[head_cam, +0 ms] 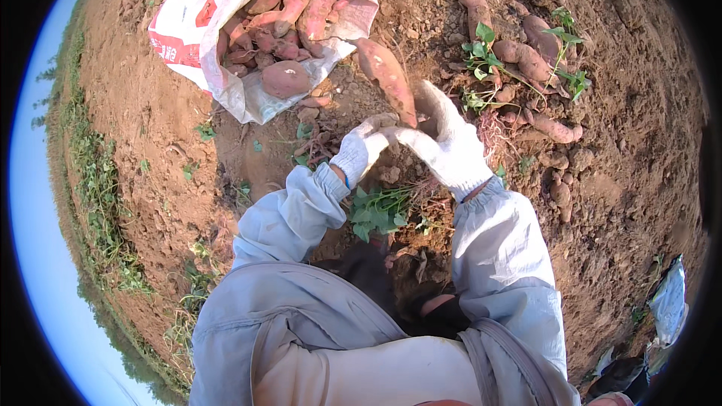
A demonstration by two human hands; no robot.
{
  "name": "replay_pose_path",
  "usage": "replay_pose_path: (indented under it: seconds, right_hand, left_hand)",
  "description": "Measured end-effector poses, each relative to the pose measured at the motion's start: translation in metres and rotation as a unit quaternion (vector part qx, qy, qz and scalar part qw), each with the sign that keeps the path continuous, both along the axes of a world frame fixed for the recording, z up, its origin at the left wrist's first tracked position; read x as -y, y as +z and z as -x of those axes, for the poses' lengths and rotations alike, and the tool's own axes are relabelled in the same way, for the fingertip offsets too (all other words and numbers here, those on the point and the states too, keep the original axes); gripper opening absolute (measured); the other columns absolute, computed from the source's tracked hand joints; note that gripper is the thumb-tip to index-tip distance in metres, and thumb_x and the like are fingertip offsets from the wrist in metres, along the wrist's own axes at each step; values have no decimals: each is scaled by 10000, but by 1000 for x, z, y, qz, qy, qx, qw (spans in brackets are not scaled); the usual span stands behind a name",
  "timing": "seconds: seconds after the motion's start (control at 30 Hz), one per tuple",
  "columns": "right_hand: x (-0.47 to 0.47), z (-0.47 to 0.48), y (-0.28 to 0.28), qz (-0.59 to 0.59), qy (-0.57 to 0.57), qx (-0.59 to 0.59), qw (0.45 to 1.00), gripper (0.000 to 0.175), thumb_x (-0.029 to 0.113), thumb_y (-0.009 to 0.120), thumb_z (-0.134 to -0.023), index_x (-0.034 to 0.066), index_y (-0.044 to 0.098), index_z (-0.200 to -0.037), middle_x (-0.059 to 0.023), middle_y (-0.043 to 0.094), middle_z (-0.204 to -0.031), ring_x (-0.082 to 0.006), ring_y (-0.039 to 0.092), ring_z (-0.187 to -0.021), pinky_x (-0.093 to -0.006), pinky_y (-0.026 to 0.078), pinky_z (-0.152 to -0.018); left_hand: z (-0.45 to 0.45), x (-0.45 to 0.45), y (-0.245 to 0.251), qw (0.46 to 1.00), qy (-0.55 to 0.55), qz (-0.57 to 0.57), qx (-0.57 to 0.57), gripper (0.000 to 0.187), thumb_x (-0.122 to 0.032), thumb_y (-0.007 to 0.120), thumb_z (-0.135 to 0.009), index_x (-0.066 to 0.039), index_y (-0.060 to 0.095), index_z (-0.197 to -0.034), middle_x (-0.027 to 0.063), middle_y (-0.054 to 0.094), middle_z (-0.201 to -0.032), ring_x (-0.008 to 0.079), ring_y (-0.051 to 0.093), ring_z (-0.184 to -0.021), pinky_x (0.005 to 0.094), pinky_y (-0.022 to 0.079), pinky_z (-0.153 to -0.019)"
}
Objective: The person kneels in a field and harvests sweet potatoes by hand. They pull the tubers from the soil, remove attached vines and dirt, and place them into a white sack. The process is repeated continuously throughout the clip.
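Observation:
A long reddish sweet potato (386, 76) stands tilted above the soil, its thin root end pointing up toward the sack. Around its lower end are both my gloved hands. My left hand (364, 144) has its fingertips against its lower left side. From the right, my right hand (445, 138) curls about the same end, its thumb reaching across toward the left fingers. Both white knit gloves look soiled at the fingers. Just ahead and to the left, a white and red woven sack (183, 28) lies with its mouth toward me, holding several sweet potatoes (285, 79).
Dug sweet potatoes (527, 62) with leafy stems lie in a row on the right. Cut green leaves (378, 214) lie below my hands. Vines (101, 197) run along the far left. A plastic bag (668, 304) and part of another person's dark clothing (617, 378) show at lower right.

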State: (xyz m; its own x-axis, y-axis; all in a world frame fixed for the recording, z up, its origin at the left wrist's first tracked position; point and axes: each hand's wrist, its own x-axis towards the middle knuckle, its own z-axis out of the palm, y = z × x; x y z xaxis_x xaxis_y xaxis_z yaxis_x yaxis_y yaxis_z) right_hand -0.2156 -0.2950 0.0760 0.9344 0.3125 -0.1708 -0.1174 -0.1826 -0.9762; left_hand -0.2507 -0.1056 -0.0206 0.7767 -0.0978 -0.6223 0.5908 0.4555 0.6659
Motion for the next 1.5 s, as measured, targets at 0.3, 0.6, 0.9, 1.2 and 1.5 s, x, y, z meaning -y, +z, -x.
replay_pose_path:
  seconds: [0.3, 0.6, 0.9, 1.2, 1.5]
  right_hand:
    - [76, 40, -18, 242, 7, 56, 969, 671, 345, 746, -810, 83, 503, -1378, -170, 516, -1388, -338, 473, -1304, -409, 410, -1069]
    - [294, 78, -105, 609, -142, -183, 759, 858, 357, 735, -733, 149, 353, -1473, -200, 448, -1427, -375, 428, -1311, -441, 345, -1111]
    - [291, 68, -75, 620, 14, -209, 756, 608, 369, 726, -721, 144, 579, -1267, -98, 598, -1234, -273, 552, -1202, -428, 404, -1030]
    - [231, 86, -20, 135, -37, -110, 984, 673, 571, 606, -885, 80, 526, -1338, -183, 635, -1202, -324, 616, -1123, -402, 473, -967]
    - [326, 56, -136, 583, -85, -160, 792, 596, 265, 645, -854, 141, 445, -1402, -128, 525, -1353, -314, 574, -1179, -378, 478, -987]
  left_hand:
    - [18, 2, 11, 981, -135, -81, 112, 384, -139, 628, -937, 13, 560, -1283, 79, 615, -1227, 155, 595, -1079, 283, 473, -959]
    - [16, 30, 47, 956, -202, -187, 103, 356, -88, 604, -944, 1, 572, -1288, 78, 626, -1239, 160, 579, -1139, 287, 442, -992]
    - [31, 52, 63, 964, -241, -42, 103, 372, -76, 593, -928, 16, 566, -1288, 98, 627, -1240, 174, 595, -1118, 297, 470, -964]
    - [44, 81, 44, 946, -214, 245, -2, 764, -217, 682, -875, -104, 266, -1506, 142, 430, -1438, 304, 501, -1271, 489, 427, -1047]
    - [45, 67, 37, 957, -249, 142, -47, 809, -528, 665, -794, 14, 431, -1347, 162, 609, -1045, 288, 608, -890, 414, 509, -763]
